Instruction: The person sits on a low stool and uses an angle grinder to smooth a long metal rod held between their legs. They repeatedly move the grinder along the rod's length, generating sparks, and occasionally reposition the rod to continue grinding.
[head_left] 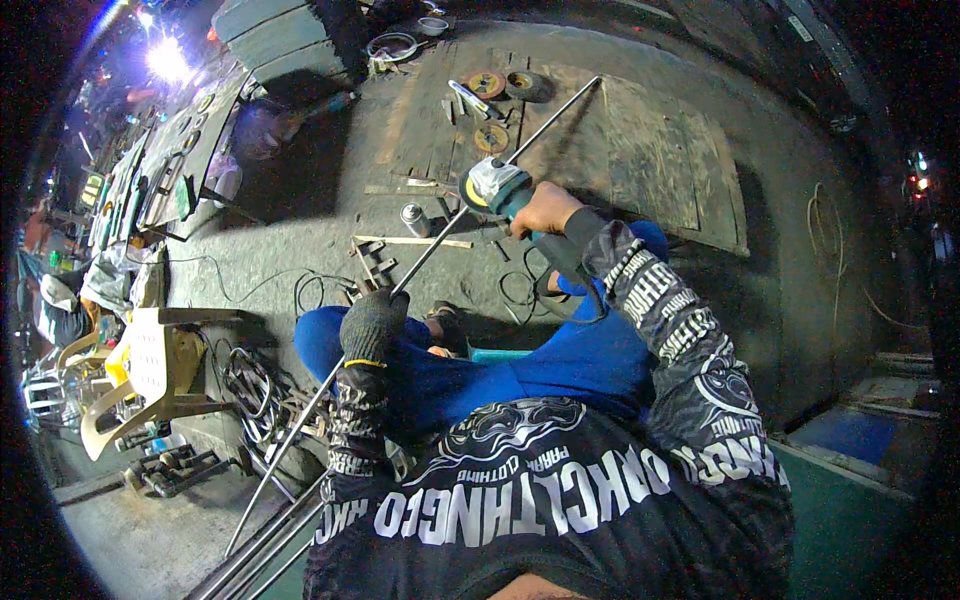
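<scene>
In my right hand, bare and wrapped round its body, I hold a teal angle grinder with a pale guard and a yellowish disc. The grinder's head lies against or just over a long thin metal rod; I cannot tell if the disc touches it. My left hand, in a dark knitted glove, is closed round the same rod above my left knee. That rod slants from the lower left, past my leg, up to a wooden board at the far side.
Grinding discs and small tools lie on the board. A spray can stands near a wooden strip. More metal rods lie at lower left, near a cream plastic chair. A cable loops by my right foot. Bright light glares at far left.
</scene>
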